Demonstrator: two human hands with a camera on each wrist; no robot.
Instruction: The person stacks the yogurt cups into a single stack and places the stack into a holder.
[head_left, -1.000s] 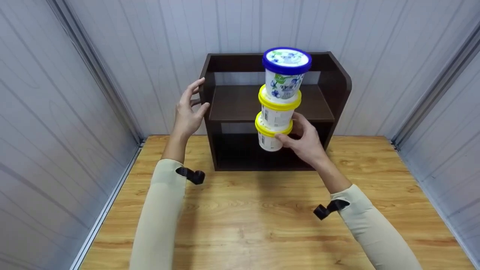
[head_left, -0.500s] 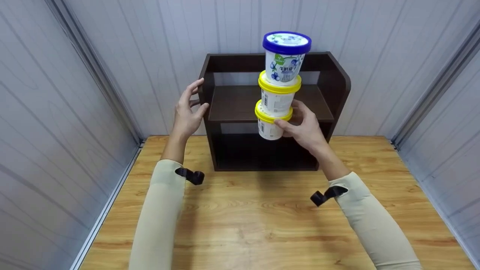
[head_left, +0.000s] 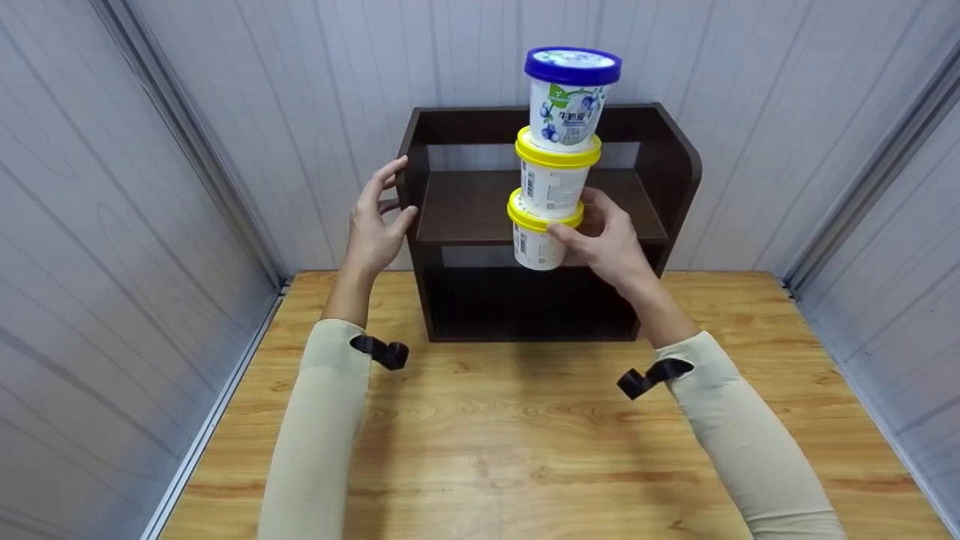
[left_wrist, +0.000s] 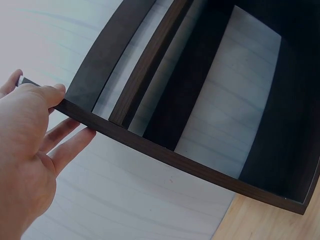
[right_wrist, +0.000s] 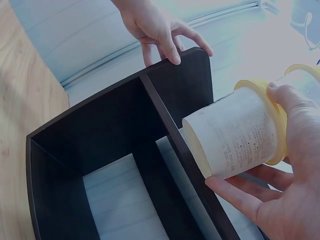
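Observation:
A dark brown two-level shelf [head_left: 472, 206] stands against the back wall. My left hand [head_left: 377, 225] holds its left side panel [left_wrist: 165, 156], thumb on one face and fingers on the other. My right hand [head_left: 616, 244] grips the lowest of three stacked paper tubs, a white one [head_left: 534, 249] with a yellow lid. On it stands a second yellow-lidded tub [head_left: 555, 187]. A blue-lidded tub [head_left: 568, 112] with blueberry print tops the stack, which leans slightly right. The right wrist view shows the lowest tub's base [right_wrist: 197, 147] raised near the middle board's front edge.
The shelf has an upper board [head_left: 472, 187] with raised sides and a lower compartment [head_left: 495, 300]. Pale panel walls [head_left: 150, 262] close in the left, back and right. A wood-grain tabletop [head_left: 480, 435] stretches in front.
My right hand has lifted the stack of tubs, from in front of the lower compartment to the upper board's level. The left hand stays on the shelf's side.

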